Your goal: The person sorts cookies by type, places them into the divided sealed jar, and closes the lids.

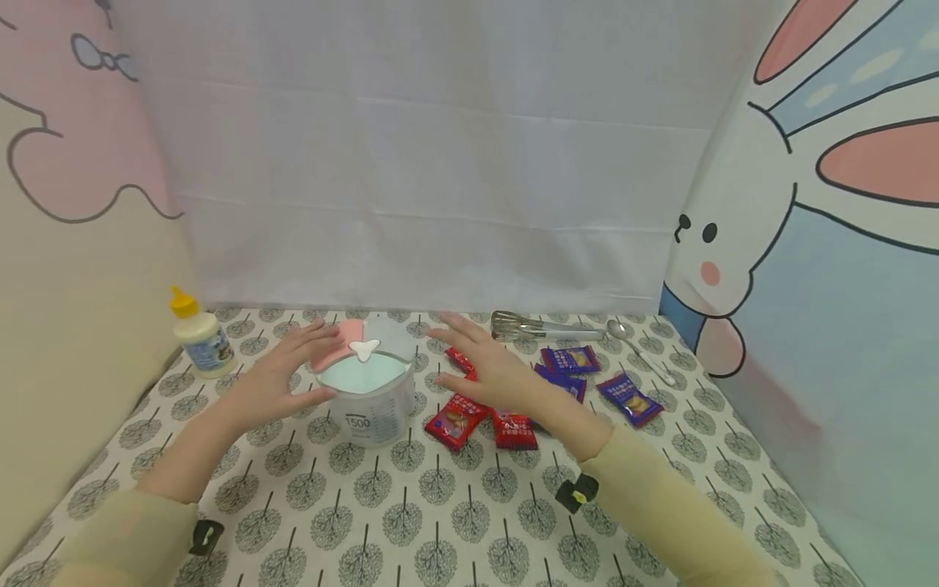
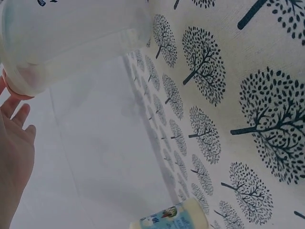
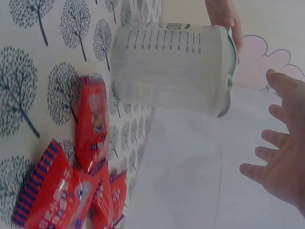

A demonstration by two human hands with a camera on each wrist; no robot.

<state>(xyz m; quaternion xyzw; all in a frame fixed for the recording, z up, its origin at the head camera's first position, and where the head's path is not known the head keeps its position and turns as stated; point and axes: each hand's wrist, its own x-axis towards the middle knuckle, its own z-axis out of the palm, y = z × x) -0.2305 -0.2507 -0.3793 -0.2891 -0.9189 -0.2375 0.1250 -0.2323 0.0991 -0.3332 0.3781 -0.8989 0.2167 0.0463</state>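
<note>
clear container (image 1: pixel 374 420) reads "1500", left of centre. left hand (image 1: pixel 282 377) at its lid (image 1: pixel 370 373), fingers apart, contact unclear. right hand (image 1: pixel 497 371) just right, fingers apart, blocks some red packets (image 1: pixel 453 422), print illegible. purple packets (image 1: pixel 631 399) right; whisk (image 1: pixel 513 325), spoon (image 1: pixel 616 329) far right; labelled bottle (image 1: pixel 208 346) far left.

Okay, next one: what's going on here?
A person's left hand is at the round pink, mint and grey lid of a clear plastic measuring container; contact is unclear. The right hand is open beside it, not touching. The container stands, lid on, on a white tree-patterned cloth, with shiny red packets and purple packets to its right.
</note>
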